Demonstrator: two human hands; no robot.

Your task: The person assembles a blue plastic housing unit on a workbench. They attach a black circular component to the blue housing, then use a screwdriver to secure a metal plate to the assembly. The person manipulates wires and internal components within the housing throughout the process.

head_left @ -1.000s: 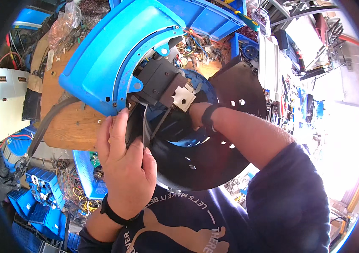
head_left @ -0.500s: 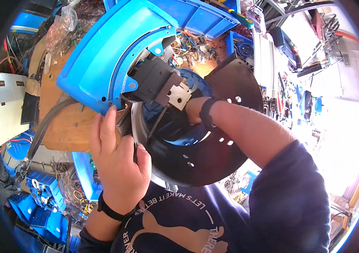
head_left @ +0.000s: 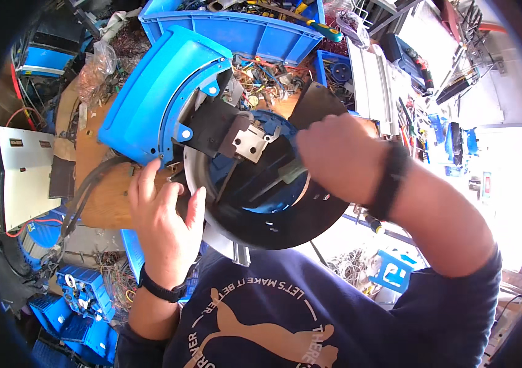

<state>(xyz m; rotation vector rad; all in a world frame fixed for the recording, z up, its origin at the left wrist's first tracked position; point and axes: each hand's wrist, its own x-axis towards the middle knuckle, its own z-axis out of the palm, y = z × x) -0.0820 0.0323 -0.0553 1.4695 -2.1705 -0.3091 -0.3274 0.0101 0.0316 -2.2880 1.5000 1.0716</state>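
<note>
A machine with a curved bright-blue cover (head_left: 162, 92) lies tilted on the wooden bench. Joined to it is a round black guard (head_left: 285, 230) with a dark hollow middle. A pale metal block with holes (head_left: 250, 143) sits at its centre beside a black housing (head_left: 212, 124). My left hand (head_left: 166, 224) has its fingers apart, a fingertip at the cover's lower corner and the thumb near the guard's rim. My right hand (head_left: 340, 156) is closed above the guard's right side. Its palm side is hidden, so what it holds, if anything, does not show.
A blue crate (head_left: 242, 40) with tools stands behind the machine, with loose wires and small parts before it. Thick cable (head_left: 89, 187) runs off left past a cream metal box (head_left: 27, 175). Blue bins (head_left: 80, 294) stand lower left, and a blue plastic piece (head_left: 393, 270) lies lower right.
My right hand has come out of the guard's hollow, up and to the right. My left hand's fingers have spread a little, staying by the cover's corner. The view has shifted slightly.
</note>
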